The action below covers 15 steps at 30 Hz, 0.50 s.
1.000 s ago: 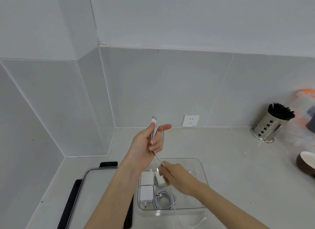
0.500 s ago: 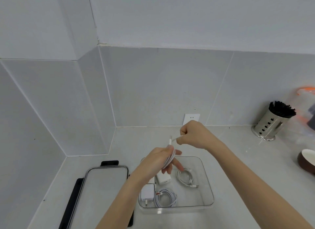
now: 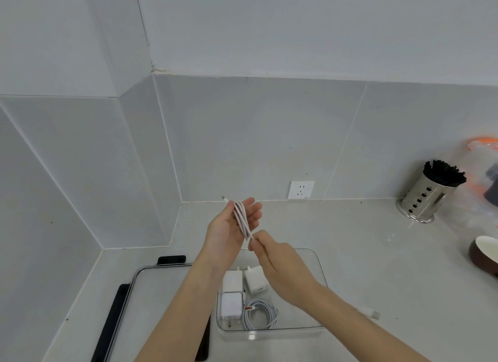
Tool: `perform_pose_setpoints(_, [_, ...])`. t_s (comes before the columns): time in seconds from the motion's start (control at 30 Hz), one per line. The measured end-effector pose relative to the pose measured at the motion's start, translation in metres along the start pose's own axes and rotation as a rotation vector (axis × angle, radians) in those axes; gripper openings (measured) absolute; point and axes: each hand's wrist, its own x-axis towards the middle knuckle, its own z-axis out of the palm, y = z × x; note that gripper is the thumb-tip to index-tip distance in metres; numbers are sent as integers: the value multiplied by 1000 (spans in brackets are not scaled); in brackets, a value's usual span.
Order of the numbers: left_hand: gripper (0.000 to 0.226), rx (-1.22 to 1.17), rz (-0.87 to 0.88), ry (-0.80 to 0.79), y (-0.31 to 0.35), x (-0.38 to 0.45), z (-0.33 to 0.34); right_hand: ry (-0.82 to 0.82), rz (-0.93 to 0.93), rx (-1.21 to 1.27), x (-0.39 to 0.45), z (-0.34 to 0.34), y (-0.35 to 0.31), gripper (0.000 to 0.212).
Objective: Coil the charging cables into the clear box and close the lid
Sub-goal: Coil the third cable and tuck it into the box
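A white charging cable is looped several times around my left hand, which I hold raised above the clear box; one plug end sticks out past the thumb. My right hand pinches the same cable just below the loops. The cable's loose end lies on the counter to the right of the box. Inside the box lie three white charger bricks and one coiled white cable. The clear lid with black clips lies to the left of the box.
A wall socket sits on the back wall. At the right stand a perforated metal holder of black sticks, a brown bowl and a clear bag with orange trim. Tiled walls close the counter at left and back.
My left hand has risen again with more loops on it. My right hand has come down from behind the left hand to just below it, pulling the cable along.
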Motion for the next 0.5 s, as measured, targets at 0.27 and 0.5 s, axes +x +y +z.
perform_pose_setpoints(0.27, [28,-414,-71,-244,17,-9,-1,-238,311,779,6,10,35,45])
perform_pose_setpoints(0.5, [35,-87,-236,-380,10,-18,-13,-264,355,1066,37,-25,46,38])
